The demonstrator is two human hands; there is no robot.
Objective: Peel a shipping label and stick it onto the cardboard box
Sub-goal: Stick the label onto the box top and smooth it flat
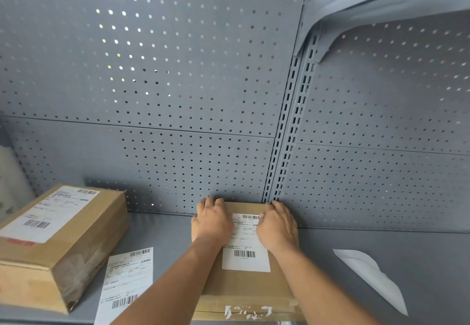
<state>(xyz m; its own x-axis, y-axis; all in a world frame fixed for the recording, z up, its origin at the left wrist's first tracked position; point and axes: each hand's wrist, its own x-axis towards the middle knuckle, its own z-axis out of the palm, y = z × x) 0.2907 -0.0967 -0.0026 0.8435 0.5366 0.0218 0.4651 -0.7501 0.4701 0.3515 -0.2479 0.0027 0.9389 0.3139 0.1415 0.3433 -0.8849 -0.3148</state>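
A flat cardboard box lies on the grey shelf in front of me, its far edge against the pegboard. A white shipping label with barcodes sits on its top face. My left hand rests palm down on the box's far left part, fingers curled over the far edge. My right hand lies palm down over the label's upper right part, fingers at the far edge. Both hands press flat on the box.
A second, thicker cardboard box with its own label stands at the left. A loose label sheet lies on the shelf between the boxes. A white backing paper lies at the right. The grey pegboard wall rises behind.
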